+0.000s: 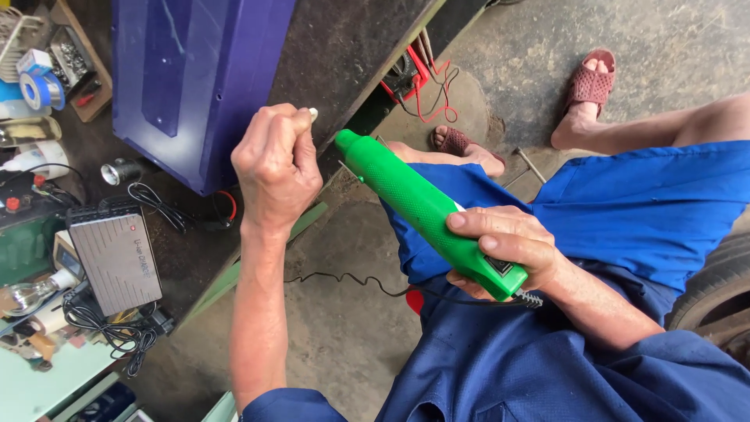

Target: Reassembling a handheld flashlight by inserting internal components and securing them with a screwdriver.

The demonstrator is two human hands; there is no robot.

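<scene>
Green plastic heat gun (426, 211), long and rounded with a black switch near its rear end and a black cord trailing off, is gripped at the back by the right hand (508, 246), nozzle aimed up-left. The left hand (275, 168) is clenched, pinching a small white piece (312, 114) just beside the nozzle, near the dark worktop (344, 47) edge.

Dark workbench (344, 47) with blue panel (187, 70), grey ribbed box (117, 258), black cables (156, 205).
</scene>
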